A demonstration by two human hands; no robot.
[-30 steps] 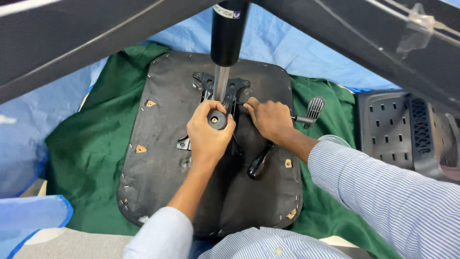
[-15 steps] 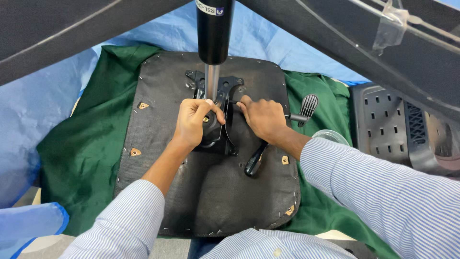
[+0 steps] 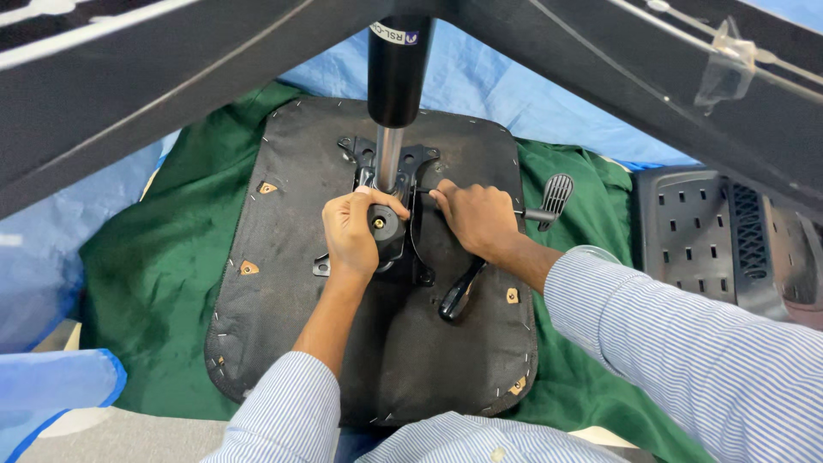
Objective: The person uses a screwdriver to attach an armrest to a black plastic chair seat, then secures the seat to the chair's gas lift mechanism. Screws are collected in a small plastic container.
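Note:
An upturned office chair seat (image 3: 291, 257) with a black underside lies on a green cloth (image 3: 146, 266). A black metal tilt mechanism (image 3: 403, 163) is mounted at its middle, with a gas lift cylinder (image 3: 396, 77) standing up out of it. My left hand (image 3: 356, 231) wraps around the round black knob (image 3: 381, 225) at the front of the mechanism. My right hand (image 3: 476, 219) presses down on the mechanism's right side, by a lever with a flat paddle handle (image 3: 555, 195). A second black lever (image 3: 459, 291) sticks out toward me below that hand.
Black chair base legs (image 3: 129, 94) cross the top of the view on both sides. A black perforated plastic chair back (image 3: 720, 249) lies at the right. Blue sheeting (image 3: 51, 257) covers the floor around the green cloth.
My left hand has shifted slightly on the knob and my sleeve has slid back toward me. My right hand stays on the mechanism.

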